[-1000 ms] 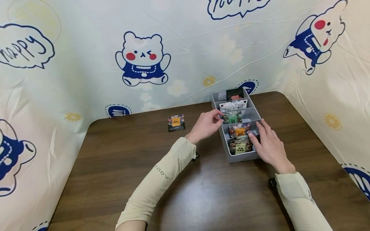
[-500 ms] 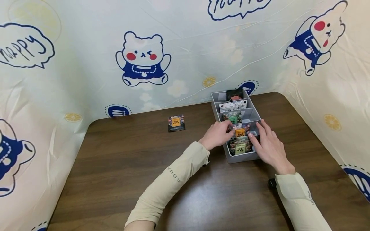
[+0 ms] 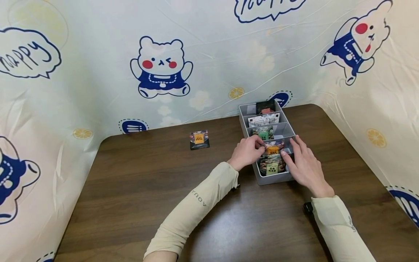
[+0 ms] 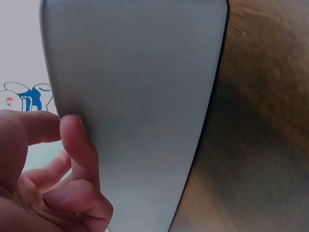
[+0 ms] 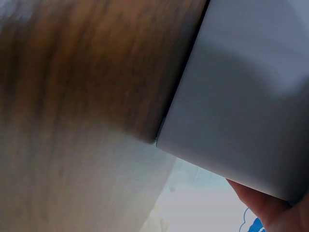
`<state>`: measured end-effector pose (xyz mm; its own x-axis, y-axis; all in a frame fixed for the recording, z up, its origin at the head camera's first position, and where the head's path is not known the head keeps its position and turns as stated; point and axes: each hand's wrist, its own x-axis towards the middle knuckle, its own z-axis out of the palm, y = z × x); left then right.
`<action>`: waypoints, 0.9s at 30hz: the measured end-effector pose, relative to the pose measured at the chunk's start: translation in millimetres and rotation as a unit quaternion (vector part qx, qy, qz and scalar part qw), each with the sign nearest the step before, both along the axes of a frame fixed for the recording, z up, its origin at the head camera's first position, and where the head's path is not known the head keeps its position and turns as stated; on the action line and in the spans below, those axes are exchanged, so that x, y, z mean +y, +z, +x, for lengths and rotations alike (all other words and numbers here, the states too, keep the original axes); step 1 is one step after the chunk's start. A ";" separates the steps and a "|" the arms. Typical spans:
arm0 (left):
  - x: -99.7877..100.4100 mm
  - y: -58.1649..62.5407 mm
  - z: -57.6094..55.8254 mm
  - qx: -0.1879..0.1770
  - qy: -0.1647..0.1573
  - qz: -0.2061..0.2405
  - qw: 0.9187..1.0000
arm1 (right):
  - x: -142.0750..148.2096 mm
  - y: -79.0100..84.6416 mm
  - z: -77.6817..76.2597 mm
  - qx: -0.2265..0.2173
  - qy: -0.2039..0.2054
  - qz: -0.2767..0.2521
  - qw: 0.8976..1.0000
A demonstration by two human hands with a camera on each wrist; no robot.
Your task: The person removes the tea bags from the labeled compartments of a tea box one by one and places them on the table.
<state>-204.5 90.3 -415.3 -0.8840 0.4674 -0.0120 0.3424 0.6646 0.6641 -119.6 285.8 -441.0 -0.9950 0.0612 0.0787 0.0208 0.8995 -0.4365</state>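
A grey divided storage box (image 3: 275,179) stands on the table, with small printed sachets in its compartments. My left hand (image 3: 246,152) reaches over the box's left rim, its curled fingers at the left edge of an orange-labelled sachet (image 3: 275,148). The left wrist view shows the thumb (image 4: 79,145) at the rim; the index fingertip is hidden behind the wall, so a pinch cannot be confirmed. My right hand (image 3: 307,169) holds the box's right wall, fingers along the rim and thumb inside. In the right wrist view the box wall (image 5: 231,111) hides most of that hand.
Another orange-labelled sachet (image 3: 199,139) lies on the brown table (image 3: 140,182), left of the box. Green-labelled (image 3: 263,134), white (image 3: 263,119), black (image 3: 265,107) and yellow-green-labelled (image 3: 272,166) sachets sit in other compartments. A patterned curtain (image 3: 209,62) borders the table.
My left hand has moved nearer and rightward, from the green-labelled sachet to the orange-labelled one. That sachet has shifted very slightly right. The right hand and the box stay in place.
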 end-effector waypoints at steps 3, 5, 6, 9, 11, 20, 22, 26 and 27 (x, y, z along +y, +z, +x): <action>0.7 -0.3 -0.9 -0.012 0.009 0.012 1.000 | 0.3 -0.2 0.0 0.002 0.000 0.000 1.000; 1.3 -0.6 -1.0 -0.017 0.011 0.015 1.000 | 0.4 -0.4 0.1 0.004 0.000 0.000 1.000; 1.5 -1.0 -1.2 -0.019 0.012 0.015 1.000 | 0.5 -0.5 0.1 0.005 0.000 0.000 1.000; 2.1 -2.2 -1.9 -0.023 0.011 0.013 1.000 | 0.6 -0.8 0.1 0.009 0.001 -0.001 1.000; 2.6 -2.5 -2.2 -0.024 0.010 0.012 1.000 | 0.6 -1.1 0.3 0.011 0.001 -0.001 1.000; 6.2 -3.1 -2.2 -0.016 -0.006 -0.010 1.000 | 0.0 -1.4 0.8 0.012 0.001 0.001 1.000; 6.8 -3.2 -2.0 -0.013 -0.006 -0.014 1.000 | -0.1 -1.3 0.6 0.012 0.001 0.001 1.000; 7.0 -2.5 -1.8 -0.013 -0.004 -0.014 1.000 | -0.1 -0.4 0.1 0.011 0.001 0.001 1.000; 6.8 -2.3 -1.8 -0.013 -0.004 -0.013 1.000 | -0.2 -0.1 -0.1 0.011 0.001 0.001 1.000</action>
